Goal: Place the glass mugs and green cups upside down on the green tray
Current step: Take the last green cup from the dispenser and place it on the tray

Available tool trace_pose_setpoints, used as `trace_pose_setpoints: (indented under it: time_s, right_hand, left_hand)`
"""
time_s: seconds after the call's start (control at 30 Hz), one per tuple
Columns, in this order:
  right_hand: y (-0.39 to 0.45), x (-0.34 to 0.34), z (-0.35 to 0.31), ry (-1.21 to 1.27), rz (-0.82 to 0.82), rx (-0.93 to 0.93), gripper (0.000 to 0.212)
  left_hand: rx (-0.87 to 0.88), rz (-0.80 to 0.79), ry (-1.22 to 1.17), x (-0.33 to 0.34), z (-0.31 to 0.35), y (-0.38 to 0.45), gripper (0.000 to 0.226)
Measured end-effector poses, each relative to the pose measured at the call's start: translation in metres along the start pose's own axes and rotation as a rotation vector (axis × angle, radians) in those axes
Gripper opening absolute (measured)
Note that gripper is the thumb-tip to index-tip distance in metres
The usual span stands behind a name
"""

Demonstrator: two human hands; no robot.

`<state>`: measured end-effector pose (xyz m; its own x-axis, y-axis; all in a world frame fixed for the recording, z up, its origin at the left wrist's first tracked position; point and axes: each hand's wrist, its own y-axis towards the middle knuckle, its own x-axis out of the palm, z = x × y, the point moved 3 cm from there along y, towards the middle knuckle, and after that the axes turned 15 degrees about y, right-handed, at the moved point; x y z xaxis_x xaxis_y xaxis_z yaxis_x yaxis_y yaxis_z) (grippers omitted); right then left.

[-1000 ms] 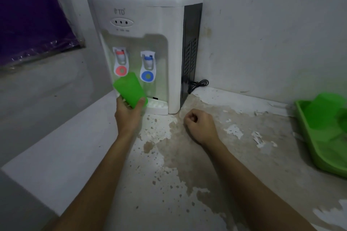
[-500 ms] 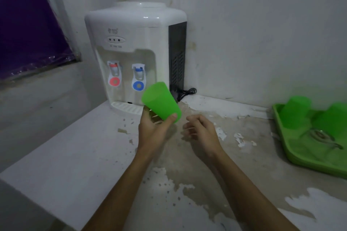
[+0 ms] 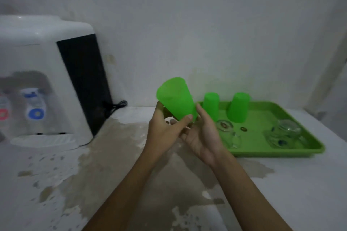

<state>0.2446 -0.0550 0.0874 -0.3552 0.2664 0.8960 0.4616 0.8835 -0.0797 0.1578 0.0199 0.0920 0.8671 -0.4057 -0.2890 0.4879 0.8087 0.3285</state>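
Note:
My left hand (image 3: 165,129) grips a green plastic cup (image 3: 175,98) near its rim, the cup tilted with its base pointing up and left. My right hand (image 3: 201,133) sits just right of it, fingers apart, its fingertips touching the cup's lower edge. Behind my hands lies the green tray (image 3: 293,149) on the counter. Two green cups (image 3: 211,106) (image 3: 238,107) stand upside down at the tray's back. Two glass mugs (image 3: 228,133) (image 3: 284,134) rest on the tray's front half, one partly hidden by my right hand.
A white water dispenser (image 3: 47,80) with red and blue taps stands at the left against the wall, its black cable (image 3: 116,107) coiled behind it. The counter (image 3: 112,165) is worn with peeling paint. A wall runs close behind the tray.
The view has swung right, bringing the whole tray into sight. My left hand has carried the cup rightward toward the tray, and my right hand has risen to touch the cup.

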Motion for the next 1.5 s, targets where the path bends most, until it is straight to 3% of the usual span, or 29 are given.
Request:
trace_pose_setpoints:
  time_s: [0.17,0.3,0.43,0.6,0.73,0.97,1.13,1.5]
  right_hand:
    - [-0.006,-0.027,-0.079,0.037,0.122,-0.199,0.035]
    - [-0.013,-0.052,-0.144,-0.235,0.295,-0.445,0.024]
    - [-0.013,-0.067,-0.198,-0.474,0.448,-0.697,0.02]
    - [-0.001,-0.09,-0.246,-0.891,0.59,-0.936,0.037]
    - [0.015,-0.102,-0.268,-1.389,0.719,-0.89,0.049]
    - [0.041,-0.107,-0.278,-1.845,0.75,-0.73,0.048]
    - [0.052,-0.12,-0.275,-1.962,0.777,-0.573,0.042]
    - [0.06,-0.13,-0.28,-1.864,0.742,-0.558,0.035]
  left_hand:
    - [0.11,-0.241,0.054,0.061,0.024,0.012,0.059]
    - [0.183,-0.374,0.094,0.093,0.035,0.022,0.056]
    - [0.194,-0.353,0.158,0.117,0.04,0.047,0.038]
    - [0.228,-0.22,0.392,0.137,0.026,0.083,0.018]
    - [0.236,-0.181,0.641,0.148,0.009,0.104,0.021]
    - [0.258,-0.091,0.767,0.154,-0.003,0.114,0.029]
    - [0.298,-0.076,0.789,0.156,-0.006,0.117,0.031]
    - [0.367,-0.066,0.798,0.156,-0.013,0.115,0.042]
